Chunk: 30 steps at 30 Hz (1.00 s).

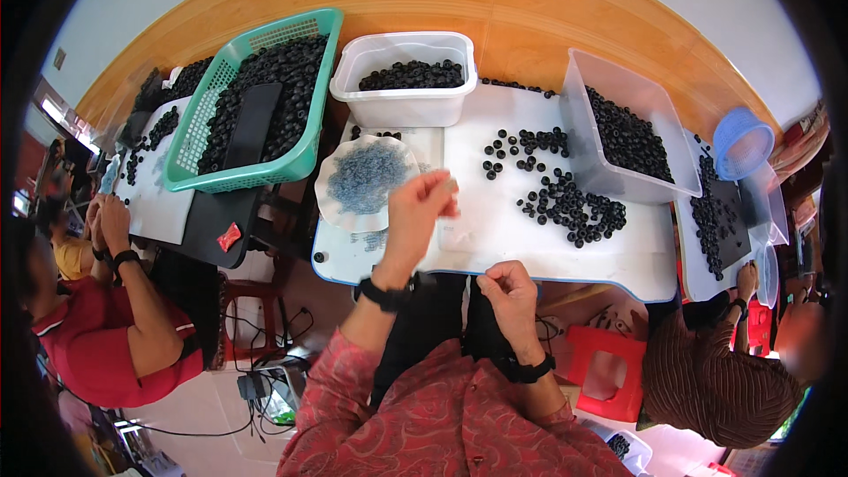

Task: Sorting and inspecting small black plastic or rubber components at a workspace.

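My left hand (422,214) is raised over the white table, just right of a white scalloped plate (325,199). Its fingertips come together and are slightly blurred; whatever they hold is too small to name. On the plate lies a heap of small, clear bluish pieces (367,178). My right hand (512,299) is at the table's front edge, thumb and forefinger pinched; anything between them is hidden. Beyond it on the tabletop, small round black parts with central holes (579,212) lie in a loose pile.
At the back stand a white tub (402,109), a green basket (181,178) and a clear bin (636,178), all with black round parts. A red wrapped packet (229,237) lies left. Co-workers sit at the left (132,336) and right (724,380). A red stool (608,371) stands below the table.
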Each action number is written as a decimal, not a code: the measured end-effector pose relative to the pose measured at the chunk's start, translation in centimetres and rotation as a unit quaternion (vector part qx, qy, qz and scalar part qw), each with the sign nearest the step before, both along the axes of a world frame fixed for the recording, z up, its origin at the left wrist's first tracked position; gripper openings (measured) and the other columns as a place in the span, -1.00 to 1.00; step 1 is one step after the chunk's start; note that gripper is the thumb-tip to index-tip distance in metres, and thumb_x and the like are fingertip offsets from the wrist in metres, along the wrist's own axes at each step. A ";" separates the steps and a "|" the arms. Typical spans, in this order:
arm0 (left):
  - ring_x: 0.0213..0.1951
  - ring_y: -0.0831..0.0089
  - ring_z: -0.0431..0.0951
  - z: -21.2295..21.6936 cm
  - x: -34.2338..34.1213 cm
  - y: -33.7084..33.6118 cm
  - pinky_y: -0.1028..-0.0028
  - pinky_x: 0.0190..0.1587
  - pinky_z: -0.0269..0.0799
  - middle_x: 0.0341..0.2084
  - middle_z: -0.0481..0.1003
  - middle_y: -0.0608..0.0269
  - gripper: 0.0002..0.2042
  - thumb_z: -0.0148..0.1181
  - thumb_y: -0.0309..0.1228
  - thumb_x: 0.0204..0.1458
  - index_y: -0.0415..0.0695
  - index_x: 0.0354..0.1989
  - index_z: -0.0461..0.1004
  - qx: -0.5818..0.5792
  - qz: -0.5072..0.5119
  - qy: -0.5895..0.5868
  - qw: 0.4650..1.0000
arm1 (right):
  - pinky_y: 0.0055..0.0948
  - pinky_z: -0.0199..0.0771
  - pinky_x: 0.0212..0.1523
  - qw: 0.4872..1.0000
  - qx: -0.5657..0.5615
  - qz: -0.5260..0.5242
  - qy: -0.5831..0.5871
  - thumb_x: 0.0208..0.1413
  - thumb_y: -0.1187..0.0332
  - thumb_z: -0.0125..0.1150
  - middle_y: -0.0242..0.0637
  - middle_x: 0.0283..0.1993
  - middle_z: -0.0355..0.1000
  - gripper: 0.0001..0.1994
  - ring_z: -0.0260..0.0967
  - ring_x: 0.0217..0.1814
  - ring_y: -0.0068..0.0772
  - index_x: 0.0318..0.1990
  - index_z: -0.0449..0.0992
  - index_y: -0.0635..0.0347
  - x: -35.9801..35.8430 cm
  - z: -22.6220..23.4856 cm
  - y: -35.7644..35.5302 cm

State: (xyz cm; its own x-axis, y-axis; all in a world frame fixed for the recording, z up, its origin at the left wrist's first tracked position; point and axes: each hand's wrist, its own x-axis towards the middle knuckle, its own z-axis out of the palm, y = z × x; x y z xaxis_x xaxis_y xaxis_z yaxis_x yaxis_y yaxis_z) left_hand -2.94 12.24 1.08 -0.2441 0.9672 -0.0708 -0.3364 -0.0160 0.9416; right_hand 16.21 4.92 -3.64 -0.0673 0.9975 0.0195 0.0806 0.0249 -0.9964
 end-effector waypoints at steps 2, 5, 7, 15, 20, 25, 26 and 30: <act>-0.48 0.57 0.53 -2.0 0.8 -2.6 0.53 -0.38 0.55 -0.44 0.55 0.26 -0.74 0.25 -0.48 0.13 -0.36 -0.05 0.52 -0.001 0.038 0.045 0.998 | -0.63 0.38 -0.39 0.999 0.024 -0.012 0.018 0.05 0.52 0.35 -0.45 -0.50 0.41 -0.88 0.30 -0.47 -0.70 -0.41 0.48 0.26 -0.5 -0.3 0.1; -0.49 0.58 0.53 -4.5 1.0 -5.5 0.54 -0.40 0.52 -0.46 0.55 0.26 -0.79 0.25 -0.49 0.12 -0.32 -0.09 0.55 0.000 0.089 0.140 0.986 | -0.64 0.38 -0.41 1.000 0.013 0.019 0.003 0.02 0.56 0.37 -0.40 -0.48 0.46 -0.88 0.35 -0.46 -0.70 -0.41 0.50 0.28 0.1 -1.2 0.0; -0.49 0.58 0.52 -5.8 0.3 -6.4 0.55 -0.41 0.50 -0.47 0.55 0.25 -0.81 0.26 -0.50 0.11 -0.29 -0.13 0.57 0.003 0.125 0.204 0.971 | -0.64 0.40 -0.40 1.000 0.006 0.025 0.007 0.02 0.56 0.36 -0.38 -0.46 0.48 -0.90 0.39 -0.45 -0.68 -0.41 0.52 0.29 0.3 -0.7 -0.1; -0.57 0.50 0.44 -6.9 -0.2 -6.7 0.49 -0.47 0.35 -0.56 0.49 0.19 -0.90 0.29 -0.51 0.08 -0.25 -0.26 0.60 0.089 0.203 0.385 0.896 | -0.62 0.47 -0.34 0.998 0.049 0.029 0.001 0.18 0.55 0.21 -0.27 -0.33 0.57 -0.91 0.48 -0.40 -0.59 -0.19 0.58 0.35 1.1 -0.3 0.5; -0.56 0.56 0.41 -6.6 -0.2 -6.7 0.53 -0.47 0.32 -0.59 0.46 0.25 -0.89 0.27 -0.51 0.09 -0.27 -0.25 0.60 0.085 0.193 0.383 0.899 | -0.56 0.46 -0.39 0.989 0.118 -0.048 -0.079 0.20 0.54 0.18 -0.22 -0.36 0.53 -0.84 0.46 -0.43 -0.55 -0.09 0.56 0.32 2.9 0.2 1.7; -0.55 0.62 0.38 -7.0 -0.2 -6.7 0.58 -0.47 0.30 -0.58 0.46 0.30 -0.90 0.25 -0.52 0.11 -0.27 -0.25 0.60 0.069 0.189 0.377 0.904 | -0.57 0.42 -0.33 0.953 0.216 -0.105 -0.186 0.17 0.57 0.19 -0.26 -0.26 0.51 -0.83 0.42 -0.33 -0.56 -0.09 0.56 0.30 5.2 0.7 4.2; -0.54 0.64 0.37 -7.1 -0.3 -6.8 0.59 -0.47 0.29 -0.58 0.46 0.33 -0.90 0.25 -0.52 0.11 -0.27 -0.25 0.60 0.055 0.189 0.359 0.912 | -0.52 0.44 -0.31 0.962 0.188 -0.094 -0.176 0.14 0.59 0.19 -0.22 -0.21 0.50 -0.82 0.43 -0.31 -0.47 -0.11 0.57 0.29 5.3 1.1 4.6; -0.54 0.65 0.36 -7.0 0.2 -6.8 0.60 -0.47 0.28 -0.58 0.46 0.33 -0.90 0.26 -0.52 0.10 -0.27 -0.25 0.60 0.047 0.191 0.351 0.915 | -0.38 0.46 -0.13 0.925 0.281 -0.090 -0.241 0.09 0.66 0.14 -0.16 -0.10 0.51 -0.72 0.42 -0.11 -0.22 -0.03 0.55 0.27 5.8 0.4 7.2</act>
